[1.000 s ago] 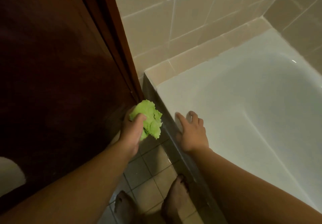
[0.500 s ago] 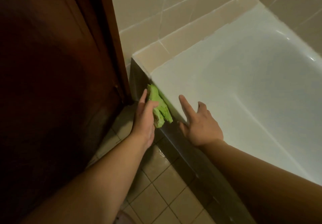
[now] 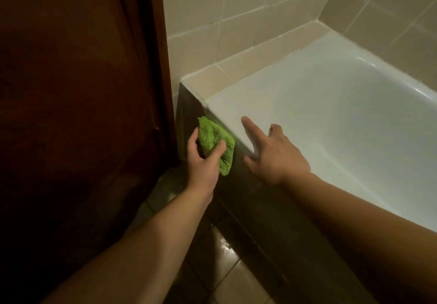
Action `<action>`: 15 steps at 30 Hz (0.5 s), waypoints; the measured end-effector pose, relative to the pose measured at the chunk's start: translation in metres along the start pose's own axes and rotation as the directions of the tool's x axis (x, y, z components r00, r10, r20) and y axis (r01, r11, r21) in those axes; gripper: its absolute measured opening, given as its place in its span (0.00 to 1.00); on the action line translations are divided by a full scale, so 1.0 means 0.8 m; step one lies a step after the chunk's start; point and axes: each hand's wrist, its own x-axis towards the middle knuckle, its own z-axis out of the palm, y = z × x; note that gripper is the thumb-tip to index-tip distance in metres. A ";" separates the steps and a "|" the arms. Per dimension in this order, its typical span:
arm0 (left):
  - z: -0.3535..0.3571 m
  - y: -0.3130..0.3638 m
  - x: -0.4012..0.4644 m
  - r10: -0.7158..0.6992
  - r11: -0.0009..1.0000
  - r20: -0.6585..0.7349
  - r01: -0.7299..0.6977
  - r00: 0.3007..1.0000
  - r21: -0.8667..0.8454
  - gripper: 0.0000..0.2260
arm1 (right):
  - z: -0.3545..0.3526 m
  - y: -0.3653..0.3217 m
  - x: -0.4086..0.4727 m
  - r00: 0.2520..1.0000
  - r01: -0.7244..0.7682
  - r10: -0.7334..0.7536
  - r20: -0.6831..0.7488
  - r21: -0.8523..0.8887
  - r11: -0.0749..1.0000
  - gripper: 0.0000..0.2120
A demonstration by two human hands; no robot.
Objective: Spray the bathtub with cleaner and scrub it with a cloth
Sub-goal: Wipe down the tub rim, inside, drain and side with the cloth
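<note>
The white bathtub fills the right side, its near rim running down toward me. My left hand grips a crumpled green cloth and holds it against the dark tiled outer side of the tub, just below the rim's near-left corner. My right hand rests on the rim beside it, fingers spread and mostly straight, the thumb down on the outer side. No spray bottle is in view.
A dark wooden door stands close on the left. Beige wall tiles and a tiled ledge border the tub's far end. The floor tiles below look wet and shiny.
My left hand carried the cloth from mid-air by the door onto the tub's outer side below the rim. My right hand stayed on the rim, its fingers now more spread.
</note>
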 end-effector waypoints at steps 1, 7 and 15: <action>-0.002 -0.009 0.006 0.019 1.000 -0.012 -0.019 1.000 -0.008 0.34 | 0.001 -0.002 0.006 1.000 0.006 -0.006 -0.007 -0.006 1.000 0.40; -0.007 -0.064 0.048 0.072 0.994 -0.109 -0.081 0.991 -0.074 0.32 | 0.006 -0.004 0.018 0.999 0.032 -0.033 -0.011 -0.083 0.996 0.45; -0.033 -0.146 0.109 -0.048 0.994 -0.235 0.023 0.971 -0.108 0.26 | 0.015 0.002 0.018 0.996 0.056 -0.064 -0.062 -0.122 0.991 0.49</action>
